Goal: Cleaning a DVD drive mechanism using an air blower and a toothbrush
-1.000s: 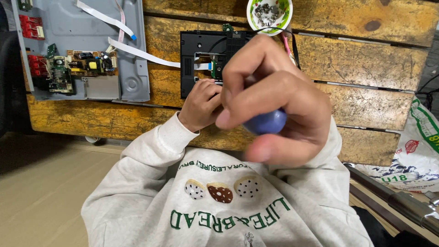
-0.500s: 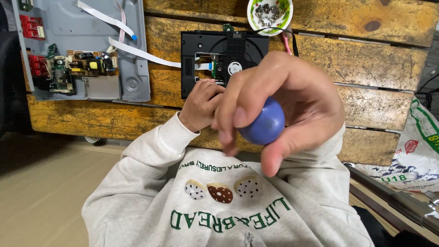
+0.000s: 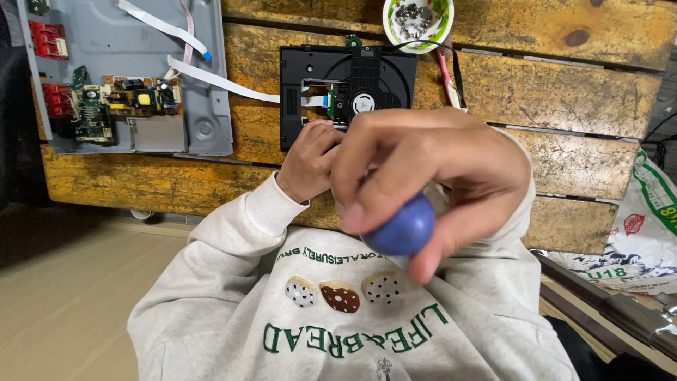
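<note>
step: we work the black drive at frame centre | right hand grips blue handle firmly | left hand steadies drive edge, curled, hold unclear | keep tool straight, press lightly

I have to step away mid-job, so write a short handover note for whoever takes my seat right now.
Right hand: raised close to the camera, gripping a blue rounded tool handle.
Left hand: resting on the near edge of the black disc drive mechanism on the wooden table.
Grey metal chassis with circuit boards lies at the left; bowl of screws stands beyond the drive.
Done: drive is out of the chassis.
Left: drive not yet opened further.
</note>
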